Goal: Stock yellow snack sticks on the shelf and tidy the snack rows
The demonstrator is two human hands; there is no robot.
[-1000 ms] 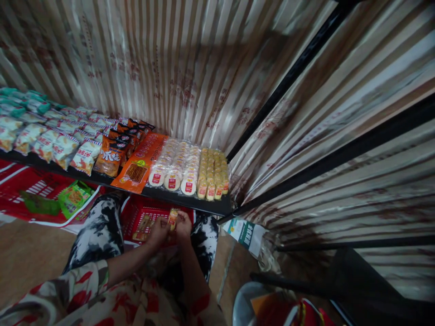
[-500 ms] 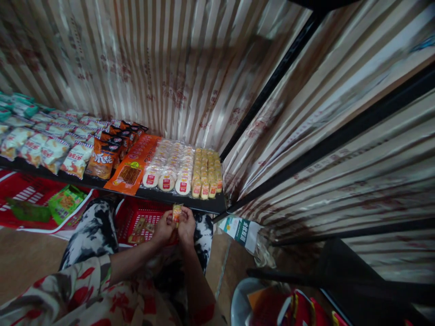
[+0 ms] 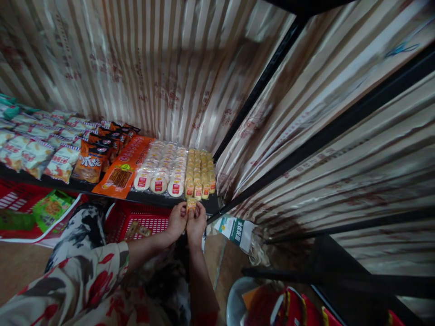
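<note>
Between the fingertips of my left hand (image 3: 177, 222) and my right hand (image 3: 196, 226) is a small yellow wrapped snack (image 3: 191, 204), pinched from both sides. It is at the front edge of the black shelf (image 3: 149, 198), just before the rows of yellow wrapped snacks (image 3: 200, 174); whether it touches them I cannot tell. Left of those rows lie white round wrapped crackers (image 3: 159, 180) in overlapping lines. Below my hands, a red basket (image 3: 117, 217) holds a few small yellowish-brown packs (image 3: 136, 230), partly hidden by my left arm.
Further left on the shelf are a flat orange snack bag (image 3: 120, 176), orange-brown bags (image 3: 89, 162) and white bags (image 3: 63, 163). Another red basket (image 3: 15, 192) holds a green packet (image 3: 52, 208). Black frame bars (image 3: 261, 88) rise at right; a pale tub (image 3: 234, 296) stands on the floor.
Both hands have moved forward with the yellow snack, from above the basket to the shelf's front edge. The view has shifted slightly, so the shelf appears further left.
</note>
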